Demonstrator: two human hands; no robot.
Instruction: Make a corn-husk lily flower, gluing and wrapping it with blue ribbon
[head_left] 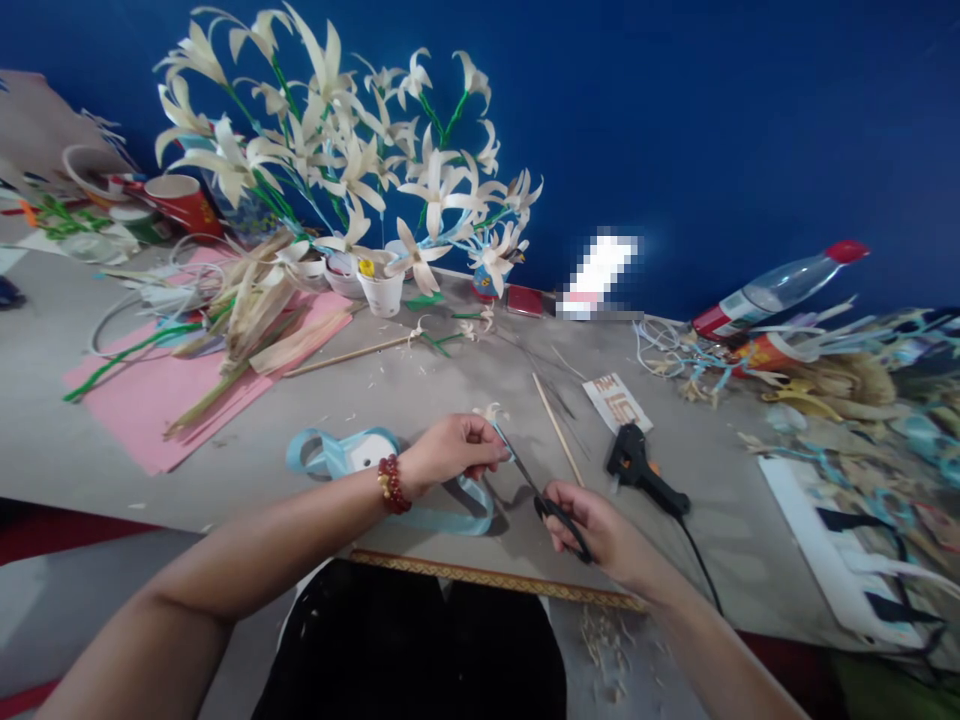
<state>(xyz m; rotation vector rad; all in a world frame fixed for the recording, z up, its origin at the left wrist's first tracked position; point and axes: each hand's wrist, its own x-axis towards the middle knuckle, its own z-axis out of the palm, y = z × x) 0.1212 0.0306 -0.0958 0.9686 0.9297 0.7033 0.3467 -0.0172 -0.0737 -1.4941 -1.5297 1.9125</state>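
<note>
My left hand [454, 450], with a red bead bracelet on its wrist, is closed in a pinch on the end of a light blue ribbon [480, 510]. The ribbon loops below the fingers, and its roll [360, 452] lies on the table beside that wrist. A small pale flower-like piece [492, 411] shows just past the fingers; whether the pinch also holds it I cannot tell. My right hand [589, 525] grips black-handled scissors [551, 515] by the loops. Their blades point up and left, with the tips at the ribbon by my left fingertips.
Pale husk flowers [352, 150] on green stems stand in cups at the back. Pink paper [150, 400] under dried husks lies left. A thin stick [559, 430], black glue gun [645, 470], white power strip [810, 550] and tilted plastic bottle [780, 290] are on the right.
</note>
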